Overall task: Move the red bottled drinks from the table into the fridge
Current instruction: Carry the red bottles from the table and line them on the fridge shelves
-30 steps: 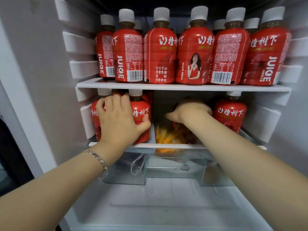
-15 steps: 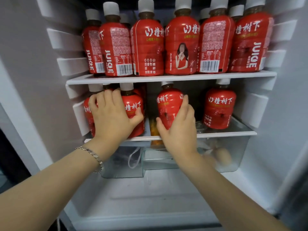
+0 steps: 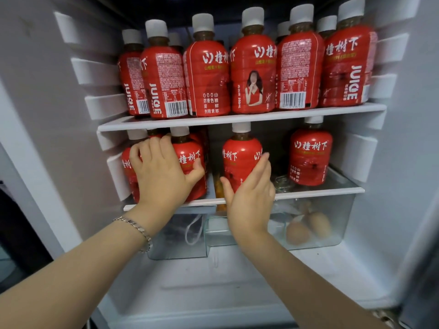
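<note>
Since a second ago the right hand (image 3: pixel 249 193) has drawn out from the back of the lower shelf (image 3: pixel 320 192), and the middle bottle (image 3: pixel 240 157) now stands upright near the shelf's front edge. The thumb lies on the bottle's left side, with the fingers close together and nearly straight along its right, so the hand clasps its lower half. Its white cap sits just under the lip of the upper shelf (image 3: pixel 237 118).

Beside it, across a narrow dark gap, the left hand (image 3: pixel 161 176) grips the left bottle (image 3: pixel 190 160). Its fingers curl over the shoulder and its thumb presses the front label. More red bottles crowd behind and beside that one, against the left wall. A bracelet (image 3: pixel 137 229) circles that wrist.

On the far side a wider stretch of bare shelf separates the middle bottle from the right bottle (image 3: pixel 308 157), which stands farther back and apart from the right wall.

Above, the top row of bottles (image 3: pixel 206 77) fills the upper shelf from wall to wall, front row touching. Below the lower shelf hangs a clear drawer (image 3: pixel 344 222) holding eggs (image 3: pixel 297 231).
</note>
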`<state>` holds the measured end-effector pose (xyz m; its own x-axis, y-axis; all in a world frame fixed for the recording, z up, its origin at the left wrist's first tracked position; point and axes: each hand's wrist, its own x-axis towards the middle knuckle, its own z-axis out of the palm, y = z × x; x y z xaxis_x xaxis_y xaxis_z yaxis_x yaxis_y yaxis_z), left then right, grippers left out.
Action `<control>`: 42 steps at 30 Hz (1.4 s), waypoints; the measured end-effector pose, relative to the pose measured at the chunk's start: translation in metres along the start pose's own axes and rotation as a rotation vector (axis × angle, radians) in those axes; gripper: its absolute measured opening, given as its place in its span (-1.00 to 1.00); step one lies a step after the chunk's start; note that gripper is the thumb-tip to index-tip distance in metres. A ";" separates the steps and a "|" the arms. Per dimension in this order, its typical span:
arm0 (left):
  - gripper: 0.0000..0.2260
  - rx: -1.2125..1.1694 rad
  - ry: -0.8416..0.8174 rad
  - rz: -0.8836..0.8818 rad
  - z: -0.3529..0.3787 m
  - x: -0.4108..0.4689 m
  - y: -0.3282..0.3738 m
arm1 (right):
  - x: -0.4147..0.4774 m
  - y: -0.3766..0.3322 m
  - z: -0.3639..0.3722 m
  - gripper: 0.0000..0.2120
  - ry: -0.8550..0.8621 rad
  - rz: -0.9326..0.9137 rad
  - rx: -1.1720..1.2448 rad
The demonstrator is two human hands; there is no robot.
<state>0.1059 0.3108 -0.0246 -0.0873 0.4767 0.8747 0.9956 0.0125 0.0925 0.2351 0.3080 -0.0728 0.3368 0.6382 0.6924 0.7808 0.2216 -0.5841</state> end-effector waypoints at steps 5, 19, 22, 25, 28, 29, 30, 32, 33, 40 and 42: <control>-0.45 -0.010 -0.017 0.005 -0.002 -0.001 0.001 | -0.003 -0.002 -0.008 -0.19 -0.135 0.029 -0.048; -0.48 0.075 0.024 0.043 0.001 0.000 -0.001 | 0.064 -0.010 0.013 -0.56 -0.659 0.151 0.040; -0.49 0.085 0.016 0.042 0.001 0.000 -0.001 | 0.076 -0.011 0.021 -0.61 -0.719 0.069 -0.113; -0.48 0.089 0.004 0.035 0.000 0.000 -0.002 | 0.081 -0.013 0.020 -0.64 -0.818 0.022 -0.141; -0.47 0.083 0.002 0.030 -0.001 0.001 -0.002 | 0.068 -0.011 0.007 -0.60 -0.844 -0.105 -0.213; -0.47 0.080 0.004 0.026 -0.002 0.001 -0.001 | 0.060 -0.007 -0.002 -0.63 -0.772 -0.153 -0.236; -0.47 0.079 0.007 0.018 -0.002 0.002 0.000 | 0.054 -0.005 -0.010 -0.66 -0.650 -0.202 -0.231; -0.47 0.063 0.004 -0.015 -0.002 0.001 0.006 | 0.036 0.007 -0.027 -0.71 -0.320 -0.262 -0.135; -0.47 0.059 0.000 -0.031 -0.002 0.001 0.008 | 0.030 0.013 -0.034 -0.73 -0.134 -0.256 -0.077; -0.42 0.024 -0.019 -0.037 0.000 -0.005 0.010 | 0.055 0.062 -0.059 -0.15 0.048 0.310 0.043; -0.42 0.022 -0.015 -0.022 -0.001 -0.005 0.010 | 0.065 0.068 -0.059 -0.11 -0.037 0.340 0.074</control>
<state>0.1163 0.3082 -0.0277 -0.1088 0.4889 0.8655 0.9940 0.0427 0.1009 0.3406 0.3208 -0.0426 0.5506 0.7104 0.4383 0.5868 0.0441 -0.8085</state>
